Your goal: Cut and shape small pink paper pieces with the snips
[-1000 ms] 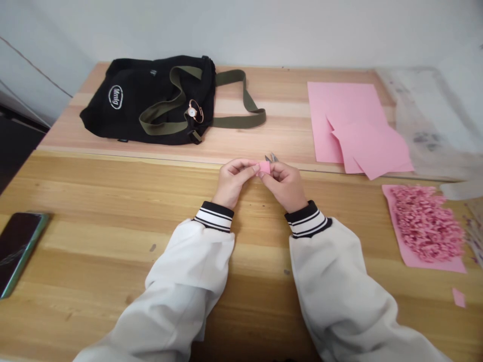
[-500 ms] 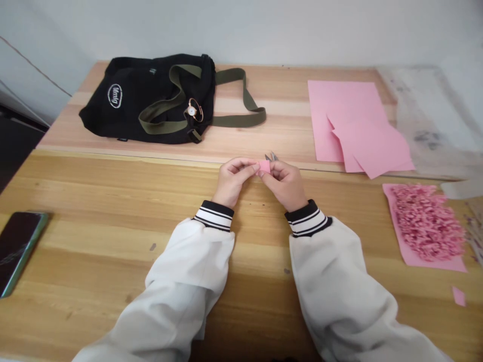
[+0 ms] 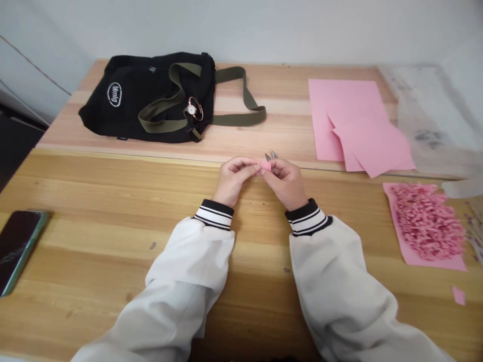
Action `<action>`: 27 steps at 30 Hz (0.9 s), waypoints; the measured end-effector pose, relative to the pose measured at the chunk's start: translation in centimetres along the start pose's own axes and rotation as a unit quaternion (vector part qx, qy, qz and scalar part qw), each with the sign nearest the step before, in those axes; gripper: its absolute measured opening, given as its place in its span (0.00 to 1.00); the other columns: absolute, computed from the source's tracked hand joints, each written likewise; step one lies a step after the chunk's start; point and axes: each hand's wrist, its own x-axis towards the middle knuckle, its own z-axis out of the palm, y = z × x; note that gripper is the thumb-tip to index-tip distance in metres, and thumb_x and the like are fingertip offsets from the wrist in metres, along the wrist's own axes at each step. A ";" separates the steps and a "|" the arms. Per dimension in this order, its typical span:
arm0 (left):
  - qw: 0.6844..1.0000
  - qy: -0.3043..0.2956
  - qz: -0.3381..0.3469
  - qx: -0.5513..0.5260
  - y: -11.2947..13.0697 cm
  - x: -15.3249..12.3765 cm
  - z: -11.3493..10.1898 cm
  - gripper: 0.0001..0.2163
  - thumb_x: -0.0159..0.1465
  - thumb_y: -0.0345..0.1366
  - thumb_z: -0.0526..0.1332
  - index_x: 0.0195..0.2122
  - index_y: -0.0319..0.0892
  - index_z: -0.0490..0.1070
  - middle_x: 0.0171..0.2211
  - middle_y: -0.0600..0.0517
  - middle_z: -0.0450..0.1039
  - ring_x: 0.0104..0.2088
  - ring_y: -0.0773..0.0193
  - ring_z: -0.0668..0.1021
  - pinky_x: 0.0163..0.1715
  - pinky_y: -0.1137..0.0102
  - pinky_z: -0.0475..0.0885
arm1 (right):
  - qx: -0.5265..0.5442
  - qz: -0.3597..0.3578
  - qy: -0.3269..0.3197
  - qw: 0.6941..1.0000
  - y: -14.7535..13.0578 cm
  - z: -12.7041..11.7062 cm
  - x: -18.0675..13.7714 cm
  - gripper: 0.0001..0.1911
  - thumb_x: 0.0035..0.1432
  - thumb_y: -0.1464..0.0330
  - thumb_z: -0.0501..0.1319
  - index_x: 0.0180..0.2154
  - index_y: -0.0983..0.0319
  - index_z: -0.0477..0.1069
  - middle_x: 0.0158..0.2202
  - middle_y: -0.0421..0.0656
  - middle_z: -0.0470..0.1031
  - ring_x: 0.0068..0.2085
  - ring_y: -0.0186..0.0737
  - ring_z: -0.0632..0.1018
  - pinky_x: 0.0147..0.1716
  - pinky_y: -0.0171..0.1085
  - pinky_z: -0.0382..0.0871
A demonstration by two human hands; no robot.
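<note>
Between my two hands is a small piece of pink paper (image 3: 266, 165), pinched at the fingertips. My left hand (image 3: 233, 179) grips its left side with thumb and forefinger. On the other side, my right hand (image 3: 286, 183) presses it between thumb and fingers, the remaining fingers curled in. Two pointed metal tips (image 3: 270, 155), apparently scissor blades, poke out just beyond my right fingers; their handles are hidden, and I cannot tell whether the hand holds them.
Pink sheets (image 3: 350, 110) lie at the back right, beside a clear plastic bag (image 3: 433, 115). Nearer is a heap of small pink paper pieces (image 3: 430, 221) on a pink sheet, with a loose scrap (image 3: 459, 295) below. A black bag (image 3: 151, 95) carries a watch (image 3: 192, 109). A phone (image 3: 18, 246) lies left.
The pink paper between my fingertips shows a slightly smaller face, and my fingers have shifted a little on it. Both arms stay in place.
</note>
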 end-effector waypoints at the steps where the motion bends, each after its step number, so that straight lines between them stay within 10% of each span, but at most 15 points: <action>1: 1.000 -0.001 0.000 -0.001 0.0 0.0 0.0 0.09 0.41 0.33 0.73 0.22 0.40 0.75 0.22 0.56 0.74 0.26 0.71 0.74 0.35 0.71 0.70 | 0.002 -0.001 0.001 1.000 0.0 0.0 0.0 0.09 0.48 0.63 0.65 0.25 0.60 0.69 0.18 0.35 0.66 0.24 0.33 0.69 0.32 0.41 0.75; 27: 1.000 -0.018 0.001 0.007 -0.1 0.0 -0.1 0.09 0.43 0.34 0.73 0.23 0.39 0.75 0.22 0.54 0.75 0.26 0.70 0.75 0.35 0.70 0.71 | 0.000 -0.001 0.004 1.000 -0.1 -0.1 0.0 0.10 0.50 0.61 0.65 0.25 0.59 0.69 0.19 0.36 0.67 0.26 0.35 0.73 0.34 0.43 0.76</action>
